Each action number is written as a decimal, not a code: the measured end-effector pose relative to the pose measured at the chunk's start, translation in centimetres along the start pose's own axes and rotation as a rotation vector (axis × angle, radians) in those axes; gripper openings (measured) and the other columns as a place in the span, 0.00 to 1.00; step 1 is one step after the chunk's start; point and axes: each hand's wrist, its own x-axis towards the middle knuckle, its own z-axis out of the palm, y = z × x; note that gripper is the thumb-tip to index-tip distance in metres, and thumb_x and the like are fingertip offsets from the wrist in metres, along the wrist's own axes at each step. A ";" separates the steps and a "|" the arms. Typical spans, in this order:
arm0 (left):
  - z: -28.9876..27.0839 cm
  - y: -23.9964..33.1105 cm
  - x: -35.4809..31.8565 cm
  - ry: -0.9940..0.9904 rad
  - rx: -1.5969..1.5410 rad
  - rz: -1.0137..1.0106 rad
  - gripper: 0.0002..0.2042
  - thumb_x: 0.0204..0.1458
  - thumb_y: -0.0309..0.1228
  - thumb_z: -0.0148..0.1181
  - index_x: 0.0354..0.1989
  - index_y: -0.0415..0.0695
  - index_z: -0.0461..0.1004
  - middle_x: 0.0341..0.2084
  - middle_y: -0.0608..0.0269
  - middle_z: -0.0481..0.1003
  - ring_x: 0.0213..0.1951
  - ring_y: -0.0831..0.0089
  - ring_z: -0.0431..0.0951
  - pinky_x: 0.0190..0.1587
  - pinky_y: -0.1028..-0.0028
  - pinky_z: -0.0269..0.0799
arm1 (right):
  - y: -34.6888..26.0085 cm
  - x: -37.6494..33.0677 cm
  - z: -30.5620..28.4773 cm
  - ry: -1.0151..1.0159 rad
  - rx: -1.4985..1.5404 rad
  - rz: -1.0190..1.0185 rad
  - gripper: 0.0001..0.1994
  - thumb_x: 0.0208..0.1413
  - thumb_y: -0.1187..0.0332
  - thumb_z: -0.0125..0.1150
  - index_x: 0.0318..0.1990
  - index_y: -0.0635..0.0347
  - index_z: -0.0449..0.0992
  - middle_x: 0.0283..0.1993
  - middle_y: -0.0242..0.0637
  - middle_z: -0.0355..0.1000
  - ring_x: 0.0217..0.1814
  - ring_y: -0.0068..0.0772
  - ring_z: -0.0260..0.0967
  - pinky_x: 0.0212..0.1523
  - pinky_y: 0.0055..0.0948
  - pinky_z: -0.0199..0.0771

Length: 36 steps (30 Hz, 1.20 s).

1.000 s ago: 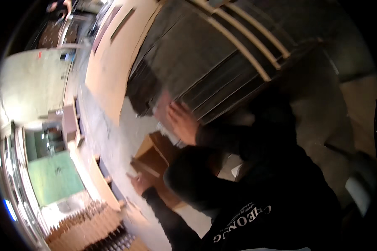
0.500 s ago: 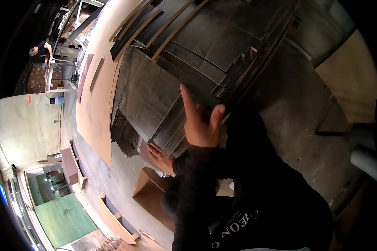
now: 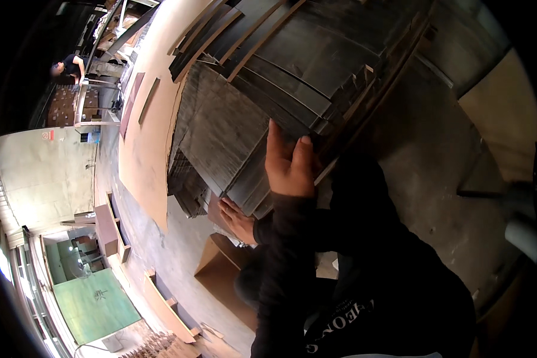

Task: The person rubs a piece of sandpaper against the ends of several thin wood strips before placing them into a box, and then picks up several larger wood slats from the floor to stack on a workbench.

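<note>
A dark board [image 3: 221,116] lies among other boards [image 3: 301,74] at upper centre. The left hand [image 3: 289,167], near the brown box [image 3: 218,274] a second ago, is now at the board's right edge, thumb and index finger apart. The right hand [image 3: 237,221] is by a reddish panel [image 3: 215,213], fingers together. Both are thus beside boards; I cannot tell any grip.

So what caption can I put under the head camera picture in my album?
Left hand and right hand at the edges of stacked dark boards.
</note>
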 end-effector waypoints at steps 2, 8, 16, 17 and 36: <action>0.1 0.1 0.3 0.035 -0.034 -0.004 0.29 0.49 0.25 0.49 0.59 0.35 0.45 0.12 0.67 0.65 0.13 0.82 0.62 0.16 0.81 0.58 | 0.3 -0.2 0.1 -0.006 0.001 0.005 0.26 0.50 0.61 0.40 0.54 0.71 0.58 0.60 0.52 0.48 0.65 0.52 0.38 0.64 0.45 0.30; -3.6 -1.2 1.0 -0.029 -0.432 -0.169 0.11 0.50 0.30 0.51 0.42 0.41 0.64 0.12 0.73 0.62 0.12 0.84 0.58 0.14 0.85 0.52 | -0.1 -0.1 0.1 -0.027 0.019 -0.010 0.25 0.50 0.61 0.40 0.54 0.70 0.58 0.60 0.52 0.49 0.65 0.51 0.38 0.64 0.44 0.30; -8.3 -0.3 -5.1 0.234 0.576 0.495 0.05 0.49 0.25 0.45 0.32 0.40 0.66 0.18 0.64 0.68 0.18 0.76 0.65 0.21 0.80 0.59 | -0.4 -0.6 -0.1 -0.050 0.074 -0.013 0.25 0.51 0.62 0.39 0.54 0.70 0.58 0.60 0.51 0.49 0.64 0.51 0.39 0.64 0.43 0.30; -10.1 -0.8 -6.8 0.300 0.714 0.535 0.06 0.48 0.25 0.44 0.34 0.39 0.66 0.20 0.60 0.70 0.20 0.74 0.67 0.23 0.79 0.62 | -0.1 -0.7 0.2 -0.051 0.096 -0.005 0.25 0.51 0.62 0.39 0.54 0.69 0.58 0.60 0.51 0.49 0.64 0.51 0.39 0.64 0.43 0.30; -21.0 -6.5 -10.9 0.386 1.701 -0.090 0.26 0.46 0.36 0.48 0.56 0.47 0.55 0.10 0.54 0.70 0.16 0.56 0.72 0.20 0.63 0.66 | -0.3 -0.7 -1.0 0.013 0.202 -0.002 0.25 0.43 0.63 0.53 0.50 0.66 0.63 0.59 0.48 0.51 0.65 0.46 0.40 0.63 0.44 0.34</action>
